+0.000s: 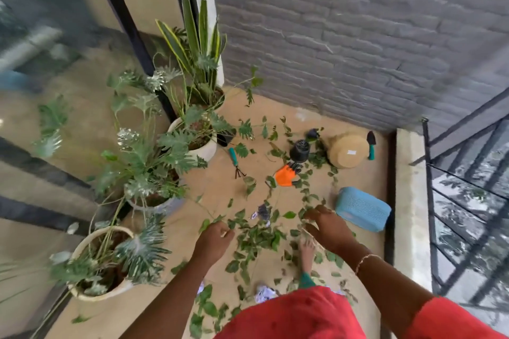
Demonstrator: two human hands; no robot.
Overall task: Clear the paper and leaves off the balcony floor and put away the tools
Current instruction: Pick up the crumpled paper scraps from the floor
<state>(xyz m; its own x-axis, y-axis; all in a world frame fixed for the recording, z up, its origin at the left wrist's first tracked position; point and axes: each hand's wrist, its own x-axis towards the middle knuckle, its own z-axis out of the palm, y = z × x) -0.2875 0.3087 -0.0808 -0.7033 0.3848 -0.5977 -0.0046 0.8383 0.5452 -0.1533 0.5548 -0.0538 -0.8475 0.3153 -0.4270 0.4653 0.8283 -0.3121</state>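
Left hand pinching leaves; right hand spread wide above them, blue basket against ledge.

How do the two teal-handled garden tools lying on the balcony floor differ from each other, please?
The hand rake ends in thin dark prongs; the trowel ends in a broad dark blade. The hand rake lies in the open near the white pot; the trowel lies beside the tan pot, near the ledge. Both have teal handles, lie flat and are not being touched by either hand.

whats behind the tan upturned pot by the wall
A teal-handled trowel lies just beyond the tan pot, by the ledge. What the upturned pot covers cannot be seen.
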